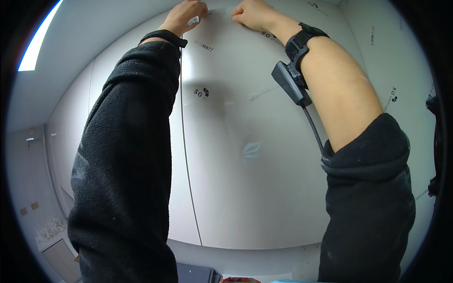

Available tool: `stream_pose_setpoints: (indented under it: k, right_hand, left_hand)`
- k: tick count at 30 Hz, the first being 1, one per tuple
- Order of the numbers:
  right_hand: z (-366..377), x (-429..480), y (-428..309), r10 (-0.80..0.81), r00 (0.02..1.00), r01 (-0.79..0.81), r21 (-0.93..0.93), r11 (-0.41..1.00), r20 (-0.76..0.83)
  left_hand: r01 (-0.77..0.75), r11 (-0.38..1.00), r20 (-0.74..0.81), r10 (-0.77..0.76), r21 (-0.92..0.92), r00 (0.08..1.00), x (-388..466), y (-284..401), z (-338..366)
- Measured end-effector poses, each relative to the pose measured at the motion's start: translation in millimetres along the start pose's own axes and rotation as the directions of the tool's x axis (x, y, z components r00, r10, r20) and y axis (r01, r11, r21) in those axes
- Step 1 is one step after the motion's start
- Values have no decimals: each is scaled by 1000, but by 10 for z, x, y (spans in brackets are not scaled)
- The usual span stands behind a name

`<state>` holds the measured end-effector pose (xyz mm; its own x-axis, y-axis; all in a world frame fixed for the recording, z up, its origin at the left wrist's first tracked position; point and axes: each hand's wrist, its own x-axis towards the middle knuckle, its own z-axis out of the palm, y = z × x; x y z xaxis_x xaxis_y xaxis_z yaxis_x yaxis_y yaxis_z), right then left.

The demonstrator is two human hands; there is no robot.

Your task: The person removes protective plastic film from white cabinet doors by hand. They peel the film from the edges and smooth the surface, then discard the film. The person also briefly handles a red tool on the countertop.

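A tall pale cabinet door (226,198) fills the middle, covered by clear protective film (208,95) that bears printed writing. Both my arms reach up to its top. My left hand (185,16) is at the door's upper left corner with its fingers curled; a small white label (193,21) shows on it. Close to its right, my right hand (253,15) has thumb and fingers drawn together against the film's upper part. A faint see-through patch lies by those fingertips. Whether either hand grips the film cannot be made out.
On my right wrist a black strap holds a dark device (290,83) with a cable (313,127). More film-covered panel (385,70) stands at right. Plain cabinet doors (76,106) run left. A dark flat object (194,273) lies below, and a bright ceiling light (39,39) is upper left.
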<state>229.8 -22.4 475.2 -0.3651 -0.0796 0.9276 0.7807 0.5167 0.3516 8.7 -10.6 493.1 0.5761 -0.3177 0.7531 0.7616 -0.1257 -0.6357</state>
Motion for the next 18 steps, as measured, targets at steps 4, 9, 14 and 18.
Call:
stream_pose_setpoints:
  k: [4, 9, 14, 18]
  right_hand:
    - [57, 78, 43, -43, 999, 42, -51, 998, -23]
    - [71, 82, 86, -50, 998, 49, -41, 998, -22]
    - [36, -5, 40, -58, 996, 57, -8, 998, -72]
    - [4, -29, -41, 88, 995, -89, -9, 996, -49]
  left_hand:
    - [-46, 966, 188, -3, 253, 982, 66, -16, -28]
    - [-54, 878, 242, -72, 476, 968, 165, -40, 105]
    - [-33, 988, 84, 20, 148, 996, 168, -131, 258]
    - [-356, 927, -213, 328, -113, 920, 145, -172, 265]
